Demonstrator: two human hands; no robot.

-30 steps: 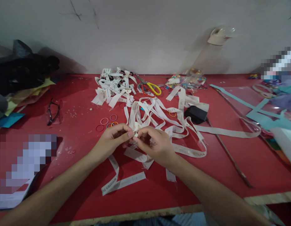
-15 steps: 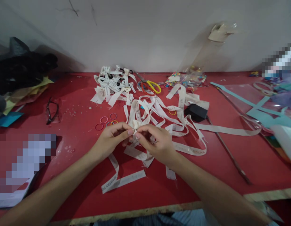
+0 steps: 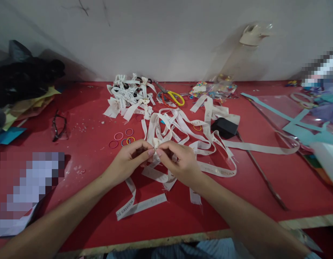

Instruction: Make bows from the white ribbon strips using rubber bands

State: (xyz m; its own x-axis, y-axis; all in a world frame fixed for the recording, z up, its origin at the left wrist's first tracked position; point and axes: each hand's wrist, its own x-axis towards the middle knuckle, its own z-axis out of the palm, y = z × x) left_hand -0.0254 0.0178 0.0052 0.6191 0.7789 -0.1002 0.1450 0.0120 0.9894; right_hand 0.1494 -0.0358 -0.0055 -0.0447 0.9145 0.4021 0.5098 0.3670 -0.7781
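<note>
Between my two hands is a gathered piece of white printed ribbon (image 3: 156,141), bunched into a small bow-like shape. My left hand (image 3: 132,156) pinches it from the left with thumb and forefinger. From the right, my right hand (image 3: 178,158) pinches it the same way, the fingertips nearly meeting. What lies right at the pinch is too small to make out. Beyond and around the hands spreads a tangle of loose printed ribbon (image 3: 182,129). A ribbon length (image 3: 147,205) trails on the table below my hands. Several coloured hair ties (image 3: 118,136) lie just left of them.
Tied ribbon bows (image 3: 128,95) are piled at the back, beside yellow-and-red-handled scissors (image 3: 175,99). A black block on a rod (image 3: 225,127) lies to the right. Eyeglasses (image 3: 59,126) rest at the left on the red table (image 3: 88,216). Plastic packets (image 3: 217,90) sit near the wall.
Both hands keep their pinch on the gathered ribbon, with fingertips shifted only slightly. The view has moved a little; nothing else on the table has visibly changed.
</note>
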